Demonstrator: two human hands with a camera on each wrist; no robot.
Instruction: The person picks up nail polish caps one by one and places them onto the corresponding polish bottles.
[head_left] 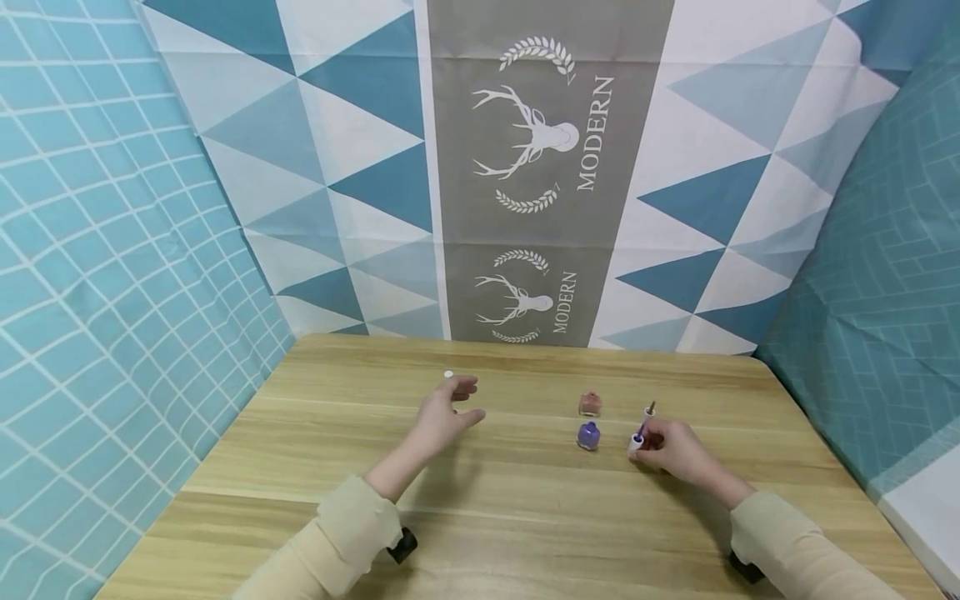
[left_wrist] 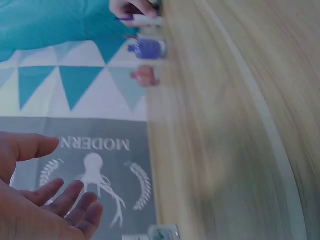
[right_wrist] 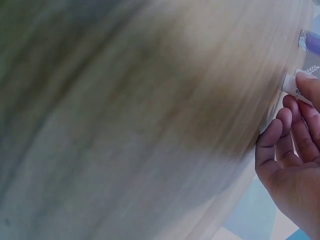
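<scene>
From the head, I see the right hand point(head_left: 672, 450) pinching a white cap point(head_left: 636, 443) with a purple brush point(head_left: 641, 430); a purple bottle point(head_left: 588, 437) and pink bottle point(head_left: 590, 405) stand left of that hand. Left wrist: the left hand point(left_wrist: 40, 212) is loose, empty. Right wrist: a thumb point(right_wrist: 308, 86) presses the cap.

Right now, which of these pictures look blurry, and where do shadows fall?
Head view: fairly clear, soft shadows on the tabletop near the left hand and right hand; left wrist view: purple bottle hazy-edged; right wrist view: tabletop smeared, right hand crisper.
</scene>
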